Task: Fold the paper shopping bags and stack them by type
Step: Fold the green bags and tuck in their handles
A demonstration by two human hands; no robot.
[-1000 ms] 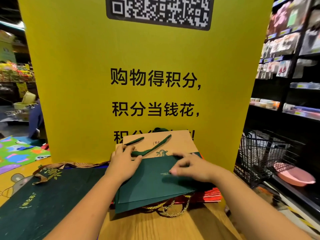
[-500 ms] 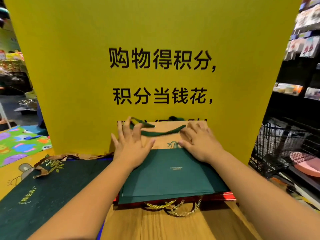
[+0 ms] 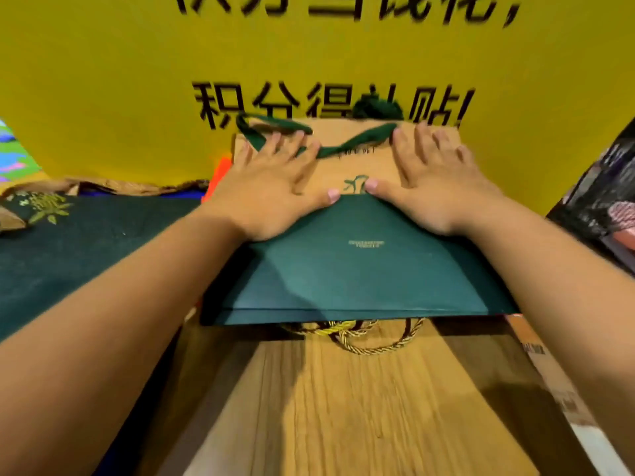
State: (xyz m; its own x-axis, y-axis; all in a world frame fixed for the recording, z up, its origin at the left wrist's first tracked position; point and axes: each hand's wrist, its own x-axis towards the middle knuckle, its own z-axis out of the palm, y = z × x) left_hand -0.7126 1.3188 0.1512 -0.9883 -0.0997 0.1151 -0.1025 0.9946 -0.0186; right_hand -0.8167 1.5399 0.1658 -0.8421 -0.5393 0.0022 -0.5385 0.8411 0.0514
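1. Since a second ago my right hand [image 3: 436,180] has slid up off the dark green bag [image 3: 360,269]. It and my left hand [image 3: 271,187] now lie flat with fingers straight and spread, pressing on the kraft bag [image 3: 357,159] and gripping nothing.
2. I see the left fingers over its green ribbon handle [image 3: 357,142], and both thumbs touch the dark green bag's far edge.
3. Both bags lie at the worktop's [image 3: 360,407] far edge against the yellow board [image 3: 103,80], with gold cord handles [image 3: 360,338] poking out toward me.

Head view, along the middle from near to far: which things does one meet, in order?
wooden table top → gold rope handles → dark green folded bag → brown paper bag → yellow sign board with black characters.
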